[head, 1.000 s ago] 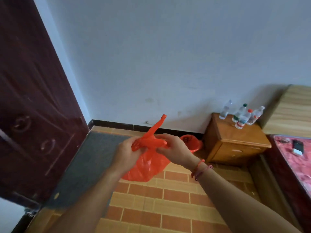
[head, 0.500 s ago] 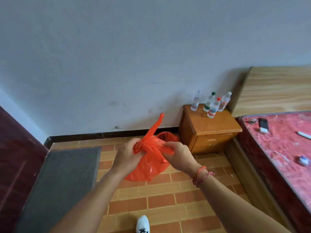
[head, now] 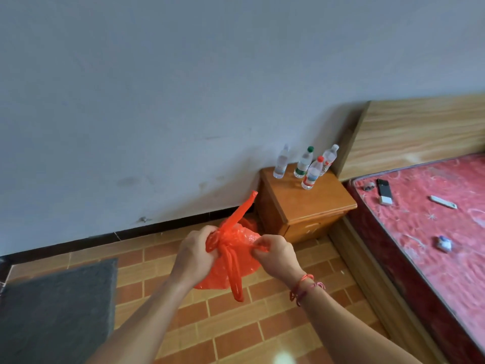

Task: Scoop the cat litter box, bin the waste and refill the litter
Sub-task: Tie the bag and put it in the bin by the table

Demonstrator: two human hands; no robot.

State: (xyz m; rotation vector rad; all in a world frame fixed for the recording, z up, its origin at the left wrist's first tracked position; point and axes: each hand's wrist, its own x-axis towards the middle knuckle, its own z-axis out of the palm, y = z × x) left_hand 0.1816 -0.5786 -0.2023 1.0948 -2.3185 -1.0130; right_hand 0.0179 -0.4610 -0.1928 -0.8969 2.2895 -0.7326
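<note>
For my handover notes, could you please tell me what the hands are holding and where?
Both hold the orange plastic bag at its gathered neck: left hand on the knotted handles, right hand pinching the plastic beside them.

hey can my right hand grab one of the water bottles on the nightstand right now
Probably not yet. Your right hand is pinching the orange bag that both hands are tying, so its grip is taken. The water bottles stand in the open on the nightstand, well beyond the hand.
</note>
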